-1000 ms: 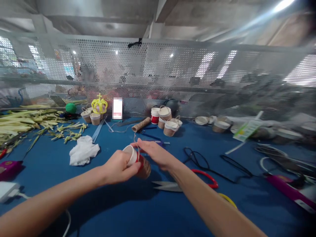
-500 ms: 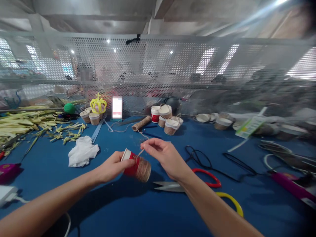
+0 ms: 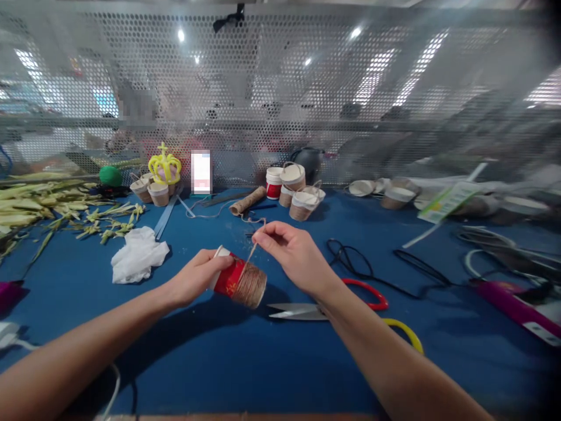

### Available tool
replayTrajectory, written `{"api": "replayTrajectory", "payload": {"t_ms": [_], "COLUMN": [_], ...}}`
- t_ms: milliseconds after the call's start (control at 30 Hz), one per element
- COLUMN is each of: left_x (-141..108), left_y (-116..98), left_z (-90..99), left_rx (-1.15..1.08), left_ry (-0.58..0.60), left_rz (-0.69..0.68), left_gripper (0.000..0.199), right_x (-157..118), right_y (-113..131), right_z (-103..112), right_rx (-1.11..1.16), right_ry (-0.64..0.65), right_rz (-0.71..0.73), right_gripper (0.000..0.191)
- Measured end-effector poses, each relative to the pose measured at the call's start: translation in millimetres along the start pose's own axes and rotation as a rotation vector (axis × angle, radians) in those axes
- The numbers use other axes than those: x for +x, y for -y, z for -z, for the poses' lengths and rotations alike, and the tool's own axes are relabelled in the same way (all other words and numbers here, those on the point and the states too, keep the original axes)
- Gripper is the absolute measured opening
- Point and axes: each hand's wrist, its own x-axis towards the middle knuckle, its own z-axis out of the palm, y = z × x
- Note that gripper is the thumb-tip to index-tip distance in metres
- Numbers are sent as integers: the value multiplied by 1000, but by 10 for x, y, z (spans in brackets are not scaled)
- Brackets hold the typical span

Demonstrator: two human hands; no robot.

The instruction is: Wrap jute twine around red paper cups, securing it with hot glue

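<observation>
My left hand (image 3: 197,278) is closed around the white-rimmed end of a red paper cup (image 3: 228,280), which lies tilted in the air above the blue table. Brown twine (image 3: 250,285) is wound round the cup's lower part. Between its thumb and fingertips my right hand (image 3: 291,251) pinches the loose run of twine, drawn taut up from the cup. That strand trails back toward a cardboard roll of twine (image 3: 248,201). Under my right wrist lie large scissors (image 3: 298,311) with one red and one yellow handle.
Twine-wrapped cups (image 3: 302,204) stand at the back beside a red cup (image 3: 274,186). On the left are a crumpled white cloth (image 3: 139,255), dried husks (image 3: 30,202) and a yellow crown (image 3: 164,166). Black cord (image 3: 350,257) and a purple glue gun (image 3: 517,304) lie right. A perforated screen (image 3: 263,76) stands behind.
My right hand has lifted slightly away from the cup, and the twine between them shows longer. The cup has turned a little in my left hand. The view has tipped downward.
</observation>
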Motion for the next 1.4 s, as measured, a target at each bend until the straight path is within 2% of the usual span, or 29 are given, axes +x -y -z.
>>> {"api": "replayTrajectory", "payload": {"t_ms": [200, 467, 767, 1000, 1200, 1400], "left_x": [13, 28, -36, -72, -50, -77], "left_y": [41, 38, 23, 64, 52, 61], "left_z": [6, -11, -52, -28, -35, -27], "left_rx": [-22, 32, 132, 122, 135, 132], "left_ry": [26, -89, 9, 18, -44, 5], "left_rz": [2, 81, 23, -29, 4, -11], "left_gripper": [24, 22, 25, 30, 27, 30], "right_x": [-31, -68, -48, -46, -69, -48], "right_y": [-29, 18, -43, -53, -13, -65], "right_z": [8, -8, -47, -54, -38, -65], "right_rx": [-44, -20, -100, -96, -91, -132], "right_ry": [4, -28, 12, 34, 20, 34], "right_rz": [-17, 42, 13, -5, 0, -12], "right_gripper": [16, 14, 15, 16, 17, 17]}}
